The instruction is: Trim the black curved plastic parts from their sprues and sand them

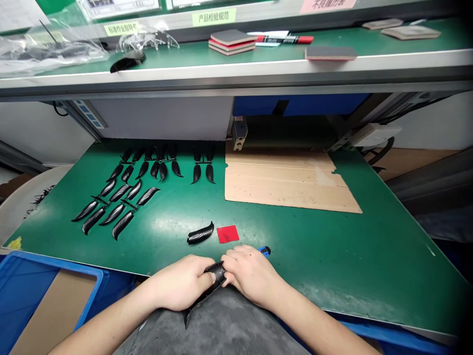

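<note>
Close to my lap, my left hand (185, 283) is wrapped round a black curved plastic piece (207, 291), its thumb on the inner face. My right hand (249, 273) has its fingers closed at the upper end of that piece; a blue-handled cutter (265, 251) pokes out beside it, partly hidden, and I cannot tell whether it is held. Just beyond my hands, a similar loose black piece (200, 233) lies on the green table (295, 246), left of a red square (228, 234).
Black leaf-shaped parts (121, 212) joined by sprues lie at the left and back. A cardboard sheet (288, 182) covers the back right. Blue bins (92, 296) stand at lower left. A shelf (185, 59) with pads and a marker (295, 39) spans above.
</note>
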### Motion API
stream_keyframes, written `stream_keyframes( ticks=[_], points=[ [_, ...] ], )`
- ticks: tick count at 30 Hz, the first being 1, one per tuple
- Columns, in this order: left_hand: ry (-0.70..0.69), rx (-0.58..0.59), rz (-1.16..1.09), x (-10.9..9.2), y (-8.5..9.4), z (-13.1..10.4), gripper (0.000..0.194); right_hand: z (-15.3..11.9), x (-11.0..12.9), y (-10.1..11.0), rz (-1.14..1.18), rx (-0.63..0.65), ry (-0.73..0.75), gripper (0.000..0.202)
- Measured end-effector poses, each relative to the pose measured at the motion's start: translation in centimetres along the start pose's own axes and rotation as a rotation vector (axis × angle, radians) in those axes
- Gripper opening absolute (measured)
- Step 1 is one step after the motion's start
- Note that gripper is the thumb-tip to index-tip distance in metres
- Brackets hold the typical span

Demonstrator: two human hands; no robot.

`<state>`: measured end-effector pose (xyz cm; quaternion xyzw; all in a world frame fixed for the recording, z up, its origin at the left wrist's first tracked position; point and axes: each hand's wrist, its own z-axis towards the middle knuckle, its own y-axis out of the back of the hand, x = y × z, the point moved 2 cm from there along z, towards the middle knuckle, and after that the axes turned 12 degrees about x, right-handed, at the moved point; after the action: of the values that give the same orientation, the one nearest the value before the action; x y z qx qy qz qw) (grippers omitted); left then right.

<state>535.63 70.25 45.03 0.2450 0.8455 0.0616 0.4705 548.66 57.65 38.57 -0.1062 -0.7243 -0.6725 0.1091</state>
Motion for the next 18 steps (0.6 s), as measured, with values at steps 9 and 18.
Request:
stream_keyframes(
  ticks=[9,18],
  points=[
    [-0.016,-0.036,0.048,-0.1,0.6,0.0,0.036,-0.5,-1.2,1.3,0.782,0.133,0.122,0.053],
    [-0.089,0.013,-0.498,0.8,0.3,0.2,0.038,-0.8,-1.0,0.2,0.458,-0.129,-0.092,0.046]
  ],
)
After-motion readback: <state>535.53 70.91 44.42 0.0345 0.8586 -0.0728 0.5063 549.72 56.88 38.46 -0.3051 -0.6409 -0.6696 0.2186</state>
